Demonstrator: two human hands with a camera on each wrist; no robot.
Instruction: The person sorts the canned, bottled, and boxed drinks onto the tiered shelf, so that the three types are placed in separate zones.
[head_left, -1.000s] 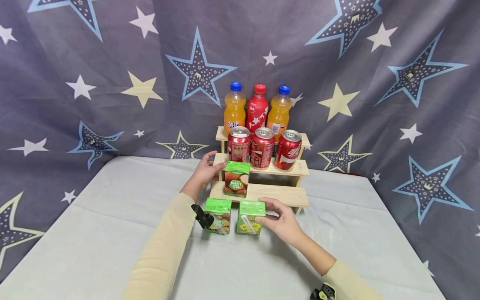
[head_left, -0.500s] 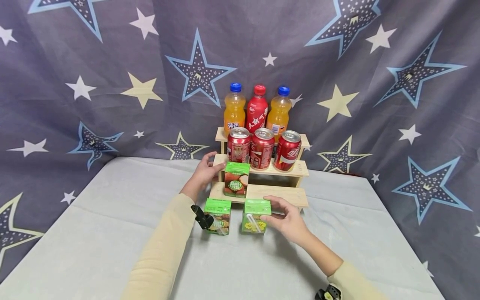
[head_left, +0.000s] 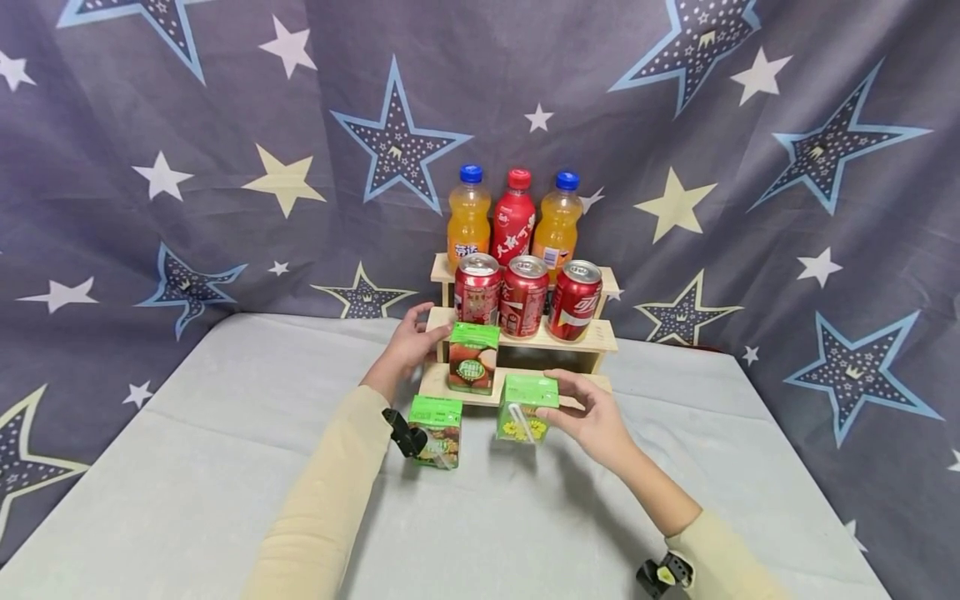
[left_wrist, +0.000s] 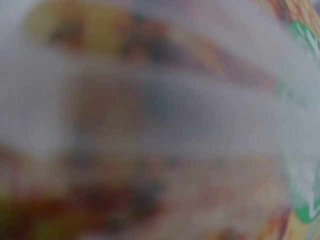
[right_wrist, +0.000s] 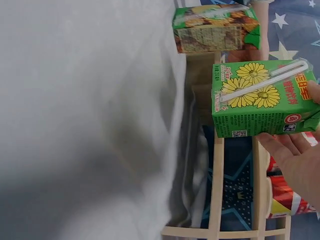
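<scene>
My right hand grips a green drink carton with yellow flowers and a white straw, raised off the table before the lowest shelf. In the right wrist view the carton lies between thumb and fingers. My left hand holds the left end of the wooden tiered stand at the middle shelf, its thumb close to a brown-and-green carton standing on the lowest shelf. Another green-topped carton stands on the table by the left wrist camera; its blurred printed side fills the left wrist view.
Three red cans stand on the middle shelf. On the top shelf are two orange drink bottles with blue caps and a red bottle between them. A pale cloth covers the table; a starry curtain hangs behind.
My right hand has slid the flower-printed carton to the right, away from the other table carton, then lifted it toward the lowest shelf. My left hand stays at the stand.
</scene>
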